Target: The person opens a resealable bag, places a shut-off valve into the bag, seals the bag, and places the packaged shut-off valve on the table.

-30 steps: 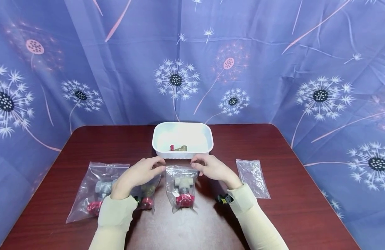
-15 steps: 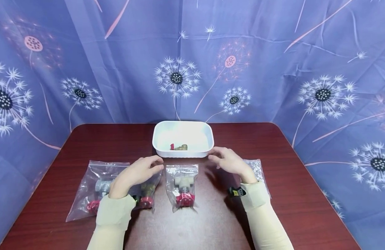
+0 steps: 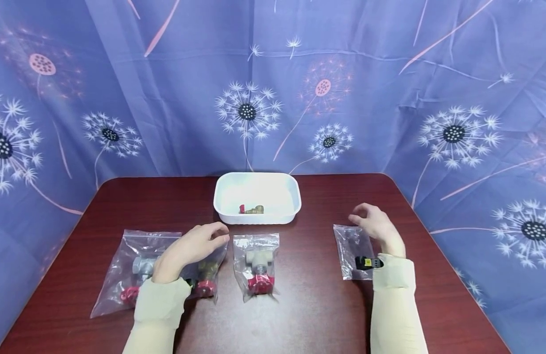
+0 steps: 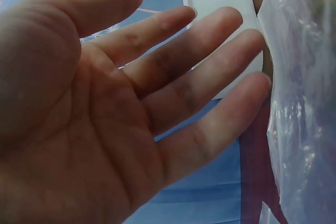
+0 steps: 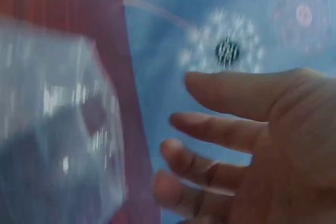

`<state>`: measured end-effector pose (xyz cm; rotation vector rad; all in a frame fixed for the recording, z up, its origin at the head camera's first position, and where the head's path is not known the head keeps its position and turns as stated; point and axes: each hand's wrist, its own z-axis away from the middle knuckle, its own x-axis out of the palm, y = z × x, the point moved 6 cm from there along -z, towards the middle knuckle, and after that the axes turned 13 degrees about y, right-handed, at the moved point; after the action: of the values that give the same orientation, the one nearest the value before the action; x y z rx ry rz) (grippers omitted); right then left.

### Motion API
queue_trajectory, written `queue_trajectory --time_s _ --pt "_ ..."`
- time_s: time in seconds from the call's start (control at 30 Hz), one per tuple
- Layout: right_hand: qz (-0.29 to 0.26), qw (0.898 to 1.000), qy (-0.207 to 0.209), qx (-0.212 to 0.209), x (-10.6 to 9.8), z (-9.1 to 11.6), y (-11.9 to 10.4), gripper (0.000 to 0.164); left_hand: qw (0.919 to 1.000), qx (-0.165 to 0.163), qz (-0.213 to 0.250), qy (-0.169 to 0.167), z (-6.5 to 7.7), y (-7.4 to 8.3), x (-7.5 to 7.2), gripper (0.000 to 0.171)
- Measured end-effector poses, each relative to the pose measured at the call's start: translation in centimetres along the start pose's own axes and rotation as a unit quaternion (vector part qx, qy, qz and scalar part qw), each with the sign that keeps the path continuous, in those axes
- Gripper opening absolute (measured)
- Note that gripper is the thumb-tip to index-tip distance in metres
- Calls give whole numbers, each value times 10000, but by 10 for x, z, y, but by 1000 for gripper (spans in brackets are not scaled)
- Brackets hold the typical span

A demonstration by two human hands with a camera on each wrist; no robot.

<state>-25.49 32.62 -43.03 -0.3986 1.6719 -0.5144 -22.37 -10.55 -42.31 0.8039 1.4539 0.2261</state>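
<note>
My right hand [image 3: 376, 225] hovers at the top edge of a flat clear zip bag [image 3: 349, 248], fingers loosely bent with nothing between them. In the right wrist view that bag [image 5: 58, 129] is blurred, apart from the fingers. My left hand [image 3: 193, 248] lies over the bagged valves on the left, its fingers relaxed and holding nothing; the left wrist view shows its bare palm [image 4: 94, 108] with a plastic bag [image 4: 304, 103] beside the fingertips. Between the hands, a zip bag [image 3: 242, 241] contains a pale tee-shaped valve [image 3: 259, 260] with a red handwheel [image 3: 261, 284].
A white tray [image 3: 259, 219] at the back holds a small brass valve [image 3: 254, 210] with a red handle. On the left, a larger zip bag [image 3: 111, 290] holds a grey valve [image 3: 142, 265] with a red wheel; another red-wheeled valve [image 3: 205, 287] lies partly behind my left hand.
My right hand has moved right, from the middle bag's top edge across to the flat bag. My left hand has stayed nearly still, and the bags and tray have kept their places.
</note>
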Motion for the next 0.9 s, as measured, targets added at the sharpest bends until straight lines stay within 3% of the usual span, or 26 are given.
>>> queue_trajectory --time_s 0.13,0.27,0.43,0.7,0.9 --pt "216 9988 -392 189 -1 6 25 57 10000 3 -12 0 0 0 0 30" --pt "-41 9959 -790 448 2 12 41 66 10000 40 -1 -28 0 0 1 30" --pt "-453 9897 -1045 863 8 14 54 52 10000 38 -5 -17 0 -1 3 31" --pt "-622 9881 -1097 886 19 12 53 29 10000 22 -15 -27 0 -3 4 31" --pt "-985 9891 -745 804 16 7 45 10 10000 67 43 -43 -1 -3 3 30"
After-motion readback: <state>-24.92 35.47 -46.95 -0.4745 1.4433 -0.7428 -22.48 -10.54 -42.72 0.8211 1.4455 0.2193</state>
